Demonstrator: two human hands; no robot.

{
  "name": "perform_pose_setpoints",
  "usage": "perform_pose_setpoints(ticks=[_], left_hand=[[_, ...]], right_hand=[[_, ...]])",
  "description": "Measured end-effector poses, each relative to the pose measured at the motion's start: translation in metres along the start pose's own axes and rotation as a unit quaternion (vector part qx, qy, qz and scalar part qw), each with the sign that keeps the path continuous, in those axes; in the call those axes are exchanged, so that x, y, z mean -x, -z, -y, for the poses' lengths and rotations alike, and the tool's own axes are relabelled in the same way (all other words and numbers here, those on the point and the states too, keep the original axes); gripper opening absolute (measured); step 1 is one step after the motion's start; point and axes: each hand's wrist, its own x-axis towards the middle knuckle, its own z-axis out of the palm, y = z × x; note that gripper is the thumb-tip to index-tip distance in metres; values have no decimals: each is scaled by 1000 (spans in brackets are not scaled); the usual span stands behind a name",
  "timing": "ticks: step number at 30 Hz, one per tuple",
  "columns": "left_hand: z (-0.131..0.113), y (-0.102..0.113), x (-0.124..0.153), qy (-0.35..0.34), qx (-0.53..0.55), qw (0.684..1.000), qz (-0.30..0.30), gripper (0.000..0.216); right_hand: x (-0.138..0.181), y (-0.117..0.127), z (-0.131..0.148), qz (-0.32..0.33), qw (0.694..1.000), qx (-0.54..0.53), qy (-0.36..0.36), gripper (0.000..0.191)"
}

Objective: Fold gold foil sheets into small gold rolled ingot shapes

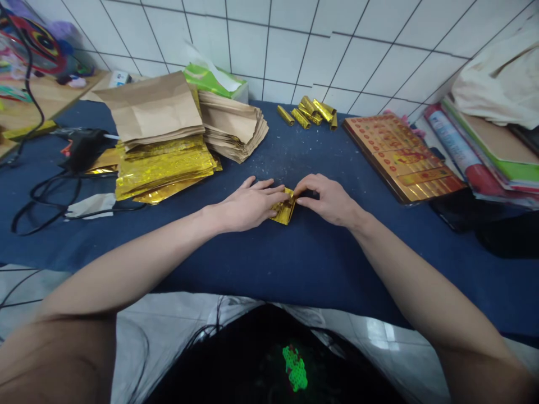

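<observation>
A small folded piece of gold foil paper (284,210) lies on the dark blue table cloth (295,264) in the middle. My left hand (248,205) rests flat on its left side, fingers stretched out and pressing it down. My right hand (326,199) curls over its upper right corner, with the fingertips pinching the fold. Part of the paper is hidden under both hands.
A stack of gold foil sheets (162,168) and brown paper (168,109) lies at the back left, beside a black glue gun (84,147) with cables. Several folded gold pieces (309,112) sit by the tiled wall. A red-gold printed pack (402,157) and books (484,151) lie right.
</observation>
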Motion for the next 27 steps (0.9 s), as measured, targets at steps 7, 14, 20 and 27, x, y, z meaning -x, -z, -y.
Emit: perform_pose_setpoints(ticks=[7, 14, 20, 27], left_hand=[[-1, -8, 0, 18, -30, 999, -25, 49], [-6, 1, 3, 17, -82, 995, -54, 35], [-12, 3, 1, 13, -69, 997, -46, 26], [-12, -3, -4, 55, -17, 997, -58, 28]], right_hand=[[2, 0, 0, 10, 999, -45, -23, 20], [4, -2, -1, 6, 999, -33, -1, 11], [3, -3, -1, -13, 997, -73, -15, 6], [0, -10, -1, -42, 968, -232, -92, 12]])
